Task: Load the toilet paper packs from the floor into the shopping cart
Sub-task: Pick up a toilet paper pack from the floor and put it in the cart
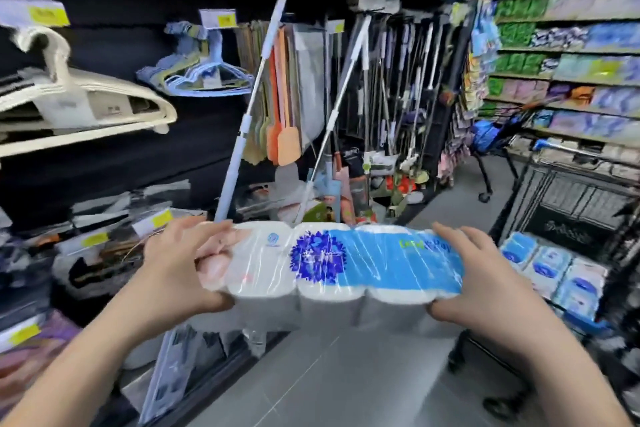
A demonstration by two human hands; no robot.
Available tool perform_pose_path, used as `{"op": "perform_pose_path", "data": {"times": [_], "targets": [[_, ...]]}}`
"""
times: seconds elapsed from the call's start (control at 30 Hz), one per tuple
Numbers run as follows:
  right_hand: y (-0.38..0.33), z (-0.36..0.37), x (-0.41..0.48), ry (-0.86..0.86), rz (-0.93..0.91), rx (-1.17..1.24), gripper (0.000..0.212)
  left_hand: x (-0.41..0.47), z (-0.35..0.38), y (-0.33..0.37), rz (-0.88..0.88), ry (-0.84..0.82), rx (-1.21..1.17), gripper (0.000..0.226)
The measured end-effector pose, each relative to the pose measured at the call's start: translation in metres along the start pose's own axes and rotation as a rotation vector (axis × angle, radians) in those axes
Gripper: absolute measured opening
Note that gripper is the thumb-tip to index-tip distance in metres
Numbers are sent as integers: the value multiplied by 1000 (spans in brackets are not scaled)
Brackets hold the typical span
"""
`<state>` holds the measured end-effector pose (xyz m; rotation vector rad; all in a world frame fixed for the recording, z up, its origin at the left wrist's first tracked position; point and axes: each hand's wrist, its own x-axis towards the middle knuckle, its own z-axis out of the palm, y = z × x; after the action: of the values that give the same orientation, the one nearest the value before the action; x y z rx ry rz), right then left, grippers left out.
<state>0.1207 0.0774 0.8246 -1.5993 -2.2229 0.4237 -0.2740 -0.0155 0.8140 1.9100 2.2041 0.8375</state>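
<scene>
Pack of toilet paper (pixel 346 263) held in mid-air, lengthwise across the view, above the grey floor (pixel 346 374). Wrapper is clear film with a blue band and a dark blue flower print; white rolls show through, in rows.

Left hand (pixel 176 263): grips the pack's left end, fingers curled over the top edge, thumb against the near lower edge. Right hand (pixel 485 270): grips the right end in the same way, fingers on top, thumb below. Both hands are closed round the pack; neither holds anything else.

Shopping cart (pixel 571 191): dark wire frame, to the right of the pack and just beyond the right hand. Further packs (pixel 554 270) with the same blue print lie within its frame; which level they rest on cannot be told.

Surroundings: white hangers (pixel 86 107) at left, mop poles (pixel 252 97) leaning behind the pack, stocked shelves (pixel 571 45) at far right. Picture is blurred toward the edges.
</scene>
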Motion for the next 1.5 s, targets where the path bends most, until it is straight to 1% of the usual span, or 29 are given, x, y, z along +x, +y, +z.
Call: {"op": "perform_pose_path", "data": {"times": [0.13, 0.27, 0.47, 0.6, 0.67, 0.8, 0.9, 1.03, 1.23, 1.37, 1.5], "targets": [[72, -20, 20, 57, 72, 7, 119, 57, 49, 54, 74, -10, -7, 105], [137, -37, 37, 101, 155, -7, 120, 104, 98, 107, 124, -60, -23, 104], [205, -60, 59, 116, 259, -43, 117, 163, 160, 166, 189, -118, -81, 102], [242, -63, 75, 142, 312, -59, 117, 204, 200, 187, 225, -181, -98, 102], [256, -64, 83, 140, 356, -51, 117, 227, 218, 196, 247, -215, -109, 102], [284, -62, 111, 160, 424, -73, 119, 282, 257, 210, 315, -279, -141, 95], [299, -57, 141, 178, 492, -97, 117, 333, 291, 213, 339, -312, -132, 103], [316, -50, 194, 184, 577, -125, 118, 407, 334, 219, 400, -350, -185, 103], [328, -50, 288, 207, 690, -94, 119, 540, 378, 224, 489, -400, -167, 106], [345, -50, 339, 261, 768, -66, 117, 620, 412, 249, 581, -470, -194, 101], [367, -60, 374, 309, 856, -76, 115, 678, 450, 284, 636, -517, -222, 104]]}}
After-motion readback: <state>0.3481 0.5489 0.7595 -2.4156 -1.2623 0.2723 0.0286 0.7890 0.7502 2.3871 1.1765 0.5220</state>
